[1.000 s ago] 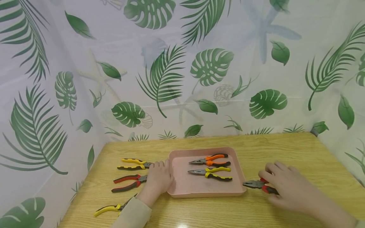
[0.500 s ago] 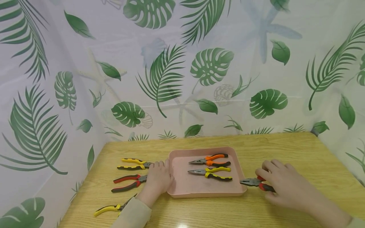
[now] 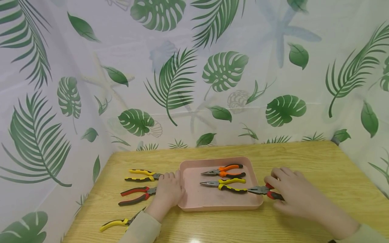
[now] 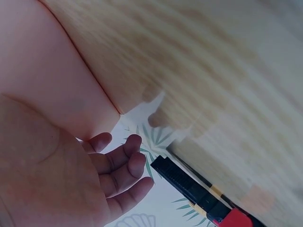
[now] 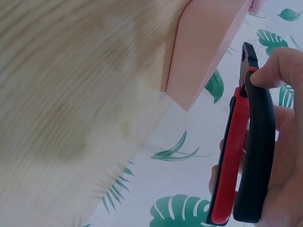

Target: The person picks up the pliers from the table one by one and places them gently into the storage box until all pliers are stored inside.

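Two pliers lie in the tray (image 3: 188,201), a third, the red pliers (image 3: 263,191), is clamped in the right hand (image 3: 293,194) crossing the rim right of centre, three wait lower left by the left hand (image 3: 168,191), loosely curled, holding nothing.

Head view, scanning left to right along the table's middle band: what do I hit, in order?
Red-and-black pliers → left hand → pink tray → yellow-and-black needle-nose pliers → red-handled pliers → right hand.
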Tool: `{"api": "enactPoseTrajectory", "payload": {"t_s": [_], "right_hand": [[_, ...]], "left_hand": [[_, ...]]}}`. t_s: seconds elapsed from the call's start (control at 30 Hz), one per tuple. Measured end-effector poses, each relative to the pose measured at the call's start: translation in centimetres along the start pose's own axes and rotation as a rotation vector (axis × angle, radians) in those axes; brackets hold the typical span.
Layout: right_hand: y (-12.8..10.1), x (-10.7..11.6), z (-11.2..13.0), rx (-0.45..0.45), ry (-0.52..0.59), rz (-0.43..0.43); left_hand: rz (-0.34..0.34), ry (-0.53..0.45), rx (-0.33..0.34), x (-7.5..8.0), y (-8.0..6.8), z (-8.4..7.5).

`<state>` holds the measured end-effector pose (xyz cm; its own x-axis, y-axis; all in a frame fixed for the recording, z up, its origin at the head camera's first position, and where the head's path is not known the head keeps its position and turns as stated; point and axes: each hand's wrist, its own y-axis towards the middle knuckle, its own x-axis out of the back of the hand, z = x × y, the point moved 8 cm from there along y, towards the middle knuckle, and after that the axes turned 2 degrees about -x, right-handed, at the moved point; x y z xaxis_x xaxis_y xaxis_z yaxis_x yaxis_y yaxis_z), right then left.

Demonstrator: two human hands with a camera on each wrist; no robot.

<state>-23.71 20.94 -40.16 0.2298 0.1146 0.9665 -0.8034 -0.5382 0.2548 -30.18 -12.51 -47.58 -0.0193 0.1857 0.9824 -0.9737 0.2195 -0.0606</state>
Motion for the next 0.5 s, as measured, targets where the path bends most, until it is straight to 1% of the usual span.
{"api": "enactPoseTrajectory", "payload": {"t_s": [0.2, 0.5], "right_hand": [[0.9, -0.1, 0.6, 0.0, 0.007, 0.022], [2.0, -0.4, 1.3, 0.02, 0.007, 0.029]], "left_hand": [[-0.034, 0.001, -0.009, 0.2, -0.1, -0.1], [-0.033, 0.028, -0.006, -0.1, 0.1, 0.0]]}}
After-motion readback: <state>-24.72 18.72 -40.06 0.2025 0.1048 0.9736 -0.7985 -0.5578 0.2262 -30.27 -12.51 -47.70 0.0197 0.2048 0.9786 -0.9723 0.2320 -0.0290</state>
